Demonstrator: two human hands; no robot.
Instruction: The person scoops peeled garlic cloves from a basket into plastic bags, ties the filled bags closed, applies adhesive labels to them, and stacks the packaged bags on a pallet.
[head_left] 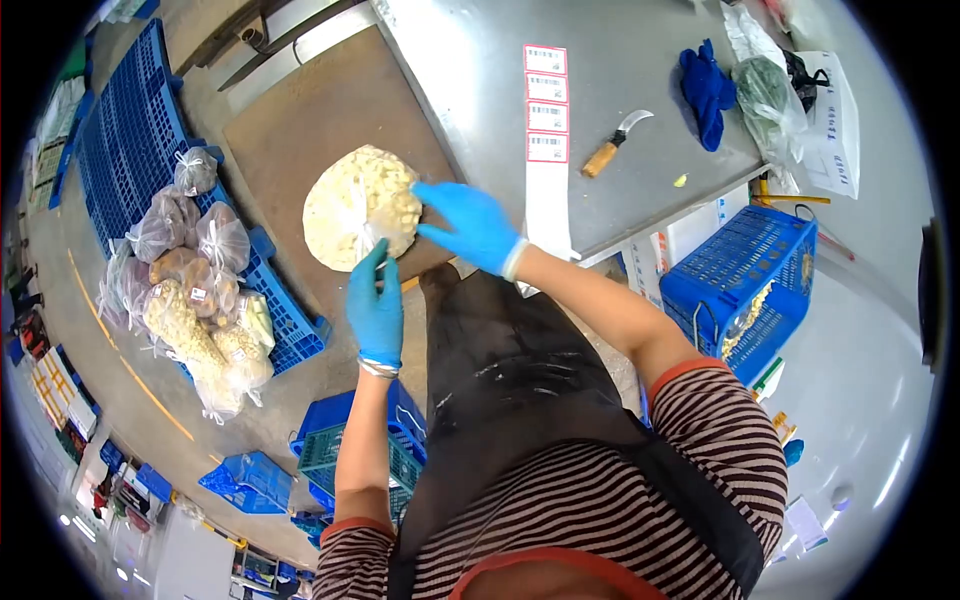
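Observation:
A clear plastic bag of pale peeled cloves, apparently garlic (335, 205), lies on a brown board, its gathered, tied neck facing up. My left hand (376, 310), in a blue glove, is at the near edge of the bag with fingers stretched toward the neck. My right hand (470, 225), gloved too, reaches the bag's right side, thumb and forefinger apart at its edge. Neither hand visibly grips anything; whether the left fingertips press on the plastic is hard to tell. A strip of red-bordered barcode labels (547, 105) lies on the metal table to the right.
A hooked knife with a wooden handle (612, 145) and a dark blue cloth (706, 95) lie on the metal table (470, 90). Several filled bags (190, 325) sit on a blue pallet (130, 130) at left. A blue crate (740, 285) stands at right.

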